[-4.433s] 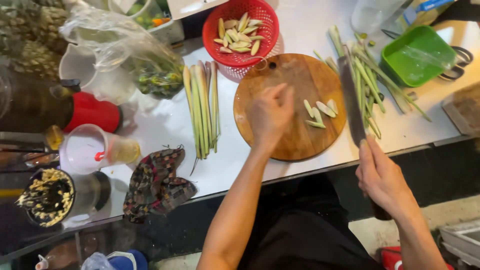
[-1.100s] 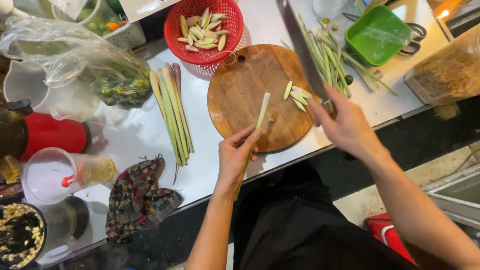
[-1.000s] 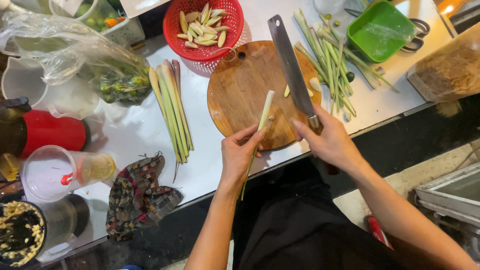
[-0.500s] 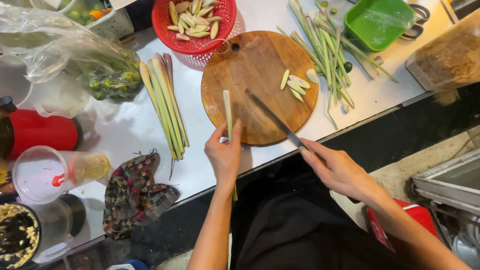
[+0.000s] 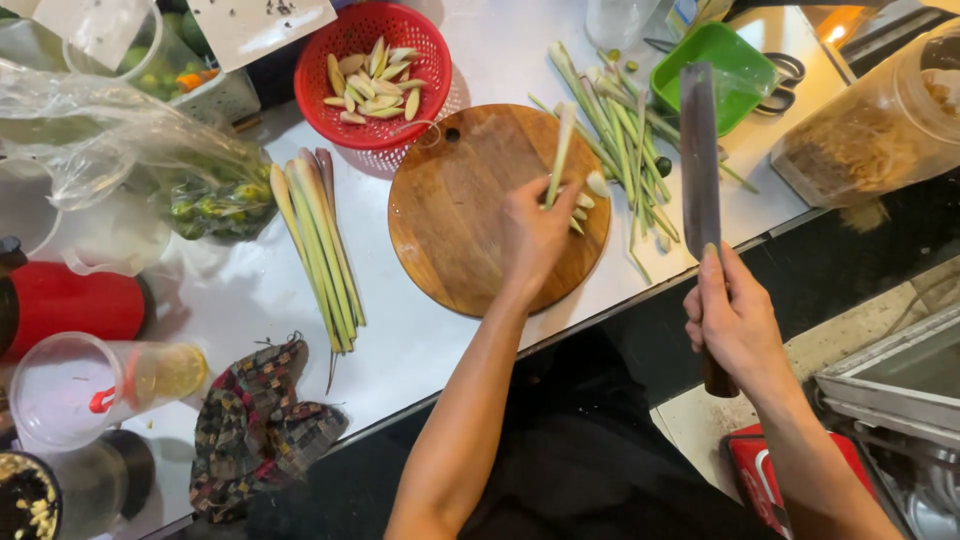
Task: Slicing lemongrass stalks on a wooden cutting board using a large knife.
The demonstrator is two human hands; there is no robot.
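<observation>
Head view: left hand [image 5: 535, 235] grips pale lemongrass stalk [image 5: 558, 155] on round wooden board [image 5: 460, 215]; right hand [image 5: 735, 320] clasps raised cleaver [image 5: 698, 150]. Red basket [image 5: 330, 40] part-filled with slices; whole stalks [image 5: 315, 245] remain uncut.

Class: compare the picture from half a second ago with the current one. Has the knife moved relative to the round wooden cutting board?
Yes. The knife, held in the right hand, has lifted off the cutting board and now sits to its right, blade pointing toward the green tray.

Single head-worn view, looking steeply down, close range, onto worktop [image 5: 480, 330] with round cutting board [image 5: 470, 215]; both forearms enter from bottom edge. No second view.
</observation>
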